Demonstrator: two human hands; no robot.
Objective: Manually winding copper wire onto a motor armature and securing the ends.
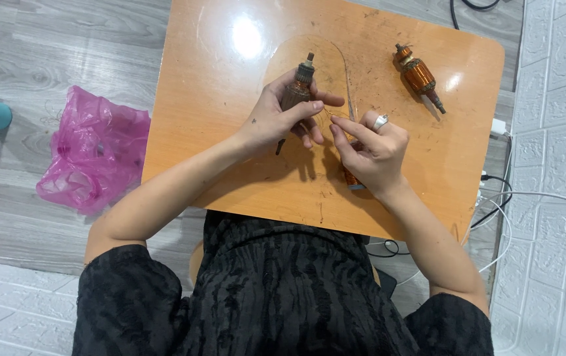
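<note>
Hands at work over an orange table (217,132), seen from above. The left hand (276,122) is closed round a brown motor rotor (296,89), gripping its body so that the shaft end and small gear stand clear of the fingers on the far side, away from the person. The rotor's long axis runs nearly straight away from the person, tilted slightly to the right; a dark shaft tip shows below the palm. The right hand (375,151), wearing a ring, lies just right of the rotor and a little nearer the person. Its thumb and forefinger are pinched together on a thin copper wire (347,86), which arcs from the rotor over the table and back down to the fingertips. Something orange shows under this hand's palm; whether it is held cannot be told. A second rotor (420,77), bright copper, lies well to the right of the held one, untouched, its axis slanting. Left of the table, on the grey floor, sits a pink plastic bag (92,151). White cables (501,211) trail off the table's right edge.
</note>
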